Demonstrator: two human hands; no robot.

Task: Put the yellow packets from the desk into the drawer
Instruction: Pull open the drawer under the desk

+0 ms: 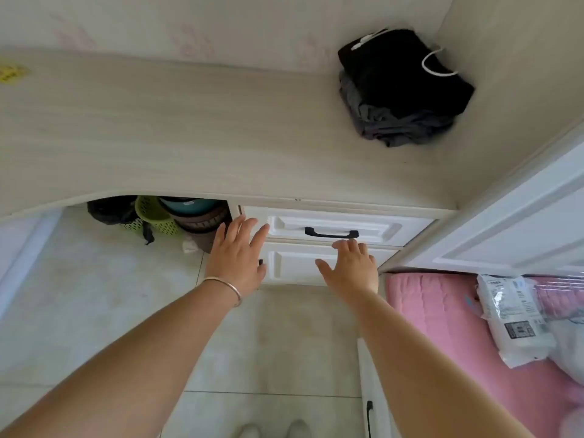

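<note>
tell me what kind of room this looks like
Probably a bedroom: a built-in desk with white drawers, folded dark clothes on it, and pink bedding beside it.

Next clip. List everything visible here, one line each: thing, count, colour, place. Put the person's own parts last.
yellow packets: count unclear, yellow, far left of desk
desk: one, pale wood, along wall
folded clothes: one pile, black and grey, desk's right rear
top drawer: one, white, shut, under desk
drawer handle: one, black, on top drawer
baskets and basins: several, green, teal, brown, under desk
bedding: one, pink, right
plastic parcel: one, white, on bedding
bracelet: one, metal, left wrist
left hand: open, before drawer's left edge
right hand: open, below handle
</note>
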